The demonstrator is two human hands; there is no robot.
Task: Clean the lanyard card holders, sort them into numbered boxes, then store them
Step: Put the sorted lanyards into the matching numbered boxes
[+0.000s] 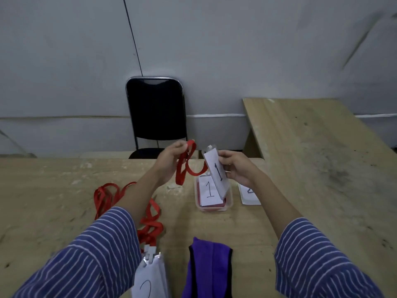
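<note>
My right hand (237,167) grips a clear card holder (217,171) with a paper marked 1, held tilted above a clear box (229,204) that holds another card marked 1. My left hand (170,163) pinches the red strap (185,166) of that holder, looped and lifted above the table. A second box (249,195), partly hidden behind my right forearm, shows a paper with part of a numeral. At the near edge lies a pile of holders (148,278) whose top card reads 2, their red straps (107,197) tangled under my left forearm.
A folded purple cloth (209,267) lies at the near edge between my arms. A black chair (156,112) stands behind the wooden table (53,190). A second wooden tabletop (318,151) joins on the right. A grey wall is behind.
</note>
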